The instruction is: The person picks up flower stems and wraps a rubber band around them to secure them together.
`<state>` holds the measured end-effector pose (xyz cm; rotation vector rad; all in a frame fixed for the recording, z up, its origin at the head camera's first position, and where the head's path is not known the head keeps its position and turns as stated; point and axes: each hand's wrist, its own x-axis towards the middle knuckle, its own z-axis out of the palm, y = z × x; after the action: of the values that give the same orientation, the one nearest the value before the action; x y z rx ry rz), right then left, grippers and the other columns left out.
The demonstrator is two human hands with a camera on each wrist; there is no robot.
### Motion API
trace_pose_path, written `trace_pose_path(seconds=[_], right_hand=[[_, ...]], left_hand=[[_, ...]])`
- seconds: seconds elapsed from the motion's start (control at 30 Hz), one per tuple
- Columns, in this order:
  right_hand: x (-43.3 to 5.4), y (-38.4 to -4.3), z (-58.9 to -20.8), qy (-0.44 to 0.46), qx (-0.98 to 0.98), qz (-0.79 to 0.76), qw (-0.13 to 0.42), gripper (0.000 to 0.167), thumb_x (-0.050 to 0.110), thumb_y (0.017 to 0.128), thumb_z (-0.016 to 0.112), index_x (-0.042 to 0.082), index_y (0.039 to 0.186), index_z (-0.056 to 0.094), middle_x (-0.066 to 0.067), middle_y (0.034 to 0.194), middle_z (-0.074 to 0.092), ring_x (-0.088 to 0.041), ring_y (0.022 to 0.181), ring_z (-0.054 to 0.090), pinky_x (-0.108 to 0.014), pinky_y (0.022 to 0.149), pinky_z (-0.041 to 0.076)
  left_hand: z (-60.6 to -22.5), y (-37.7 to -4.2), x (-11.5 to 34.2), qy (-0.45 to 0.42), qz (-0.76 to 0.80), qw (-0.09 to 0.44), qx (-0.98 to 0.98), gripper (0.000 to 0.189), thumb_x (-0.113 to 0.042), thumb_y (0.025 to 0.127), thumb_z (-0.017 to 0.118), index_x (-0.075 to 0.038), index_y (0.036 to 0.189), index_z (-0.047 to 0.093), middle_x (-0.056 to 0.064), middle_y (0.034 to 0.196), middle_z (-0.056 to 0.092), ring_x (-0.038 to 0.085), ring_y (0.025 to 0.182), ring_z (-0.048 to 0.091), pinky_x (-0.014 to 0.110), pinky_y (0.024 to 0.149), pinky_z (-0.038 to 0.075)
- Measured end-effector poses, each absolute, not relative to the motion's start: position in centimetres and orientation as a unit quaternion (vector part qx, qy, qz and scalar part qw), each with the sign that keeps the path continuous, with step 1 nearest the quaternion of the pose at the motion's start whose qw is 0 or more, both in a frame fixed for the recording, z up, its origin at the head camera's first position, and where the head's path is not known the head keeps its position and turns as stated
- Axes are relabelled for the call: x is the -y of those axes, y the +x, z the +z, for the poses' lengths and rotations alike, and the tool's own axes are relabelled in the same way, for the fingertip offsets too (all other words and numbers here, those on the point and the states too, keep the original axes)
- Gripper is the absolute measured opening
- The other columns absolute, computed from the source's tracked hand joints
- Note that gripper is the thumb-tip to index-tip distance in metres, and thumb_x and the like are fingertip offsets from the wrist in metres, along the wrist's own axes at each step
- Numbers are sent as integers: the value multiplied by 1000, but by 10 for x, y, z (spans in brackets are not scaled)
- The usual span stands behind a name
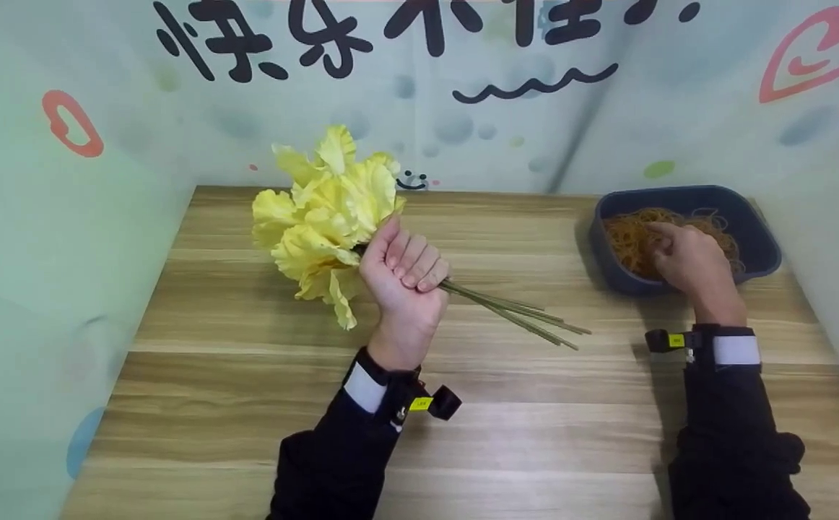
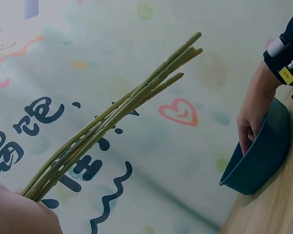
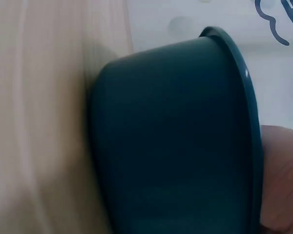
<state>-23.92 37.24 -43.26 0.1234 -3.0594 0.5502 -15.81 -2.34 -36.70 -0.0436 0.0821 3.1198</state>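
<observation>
My left hand (image 1: 406, 278) grips a bunch of yellow artificial flowers (image 1: 336, 209) just below the blooms, over the left-middle of the table. Their green stems (image 1: 510, 310) stick out past the little finger toward the right; in the left wrist view the bare stem ends (image 2: 151, 87) stand close together. My right hand (image 1: 694, 263) reaches down into a dark blue plastic basin (image 1: 766, 253), its fingers bent at a tangled heap of tan rubber bands (image 1: 629, 242). I cannot tell whether the fingertips pinch a band. The basin's outer wall (image 3: 176, 136) hides them in the right wrist view.
The basin stands at the back right corner of the wood-grain table (image 1: 520, 426). A pale printed backdrop (image 1: 506, 137) with black lettering and hearts rises along the table's back and sides. Each wrist wears a strap with a small camera.
</observation>
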Motion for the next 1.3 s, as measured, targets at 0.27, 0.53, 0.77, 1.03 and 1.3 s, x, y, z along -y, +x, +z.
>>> trace_pose_path(seconds=[0.27, 0.53, 0.77, 1.03, 1.3], right_hand=[[-372, -243, -432, 68, 984, 165, -16, 39, 2, 95, 49, 4, 130, 67, -23, 98, 65, -32, 69, 46, -41, 60, 30], [-369, -243, -432, 60, 981, 185, -16, 25, 6, 97, 56, -2, 117, 70, -27, 109, 67, -39, 86, 58, -51, 71, 43], [-370, -243, -432, 47, 982, 181, -23, 25, 10, 101, 55, -6, 116, 67, -31, 110, 66, -48, 92, 63, -62, 76, 47], [-369, -239, -424, 43, 979, 189, 55, 24, 10, 100, 52, -5, 111, 67, -30, 105, 63, -50, 97, 59, -66, 77, 45], [-363, -231, -410, 27, 967, 224, 123, 32, 19, 108, 48, -10, 116, 60, -29, 115, 52, -48, 103, 52, -66, 86, 40]], left_hand=[[-369, -160, 24, -12, 1000, 16, -17, 56, -21, 106, 35, -19, 50, 34, -8, 40, 31, 4, 30, 27, 17, 31, 19], [-370, -161, 25, -19, 999, 13, -22, 55, -20, 106, 37, -19, 50, 35, -9, 40, 31, 4, 31, 24, 17, 31, 19], [-370, -161, 25, -18, 1000, 19, -15, 55, -20, 106, 36, -19, 51, 35, -9, 40, 32, 4, 30, 28, 17, 31, 20], [-370, -162, 26, -9, 1000, 21, -8, 55, -20, 106, 36, -19, 51, 35, -8, 40, 32, 4, 30, 29, 17, 31, 19], [-370, -162, 27, -14, 1000, 19, -8, 55, -20, 106, 36, -19, 50, 36, -8, 40, 32, 5, 30, 29, 17, 31, 19]])
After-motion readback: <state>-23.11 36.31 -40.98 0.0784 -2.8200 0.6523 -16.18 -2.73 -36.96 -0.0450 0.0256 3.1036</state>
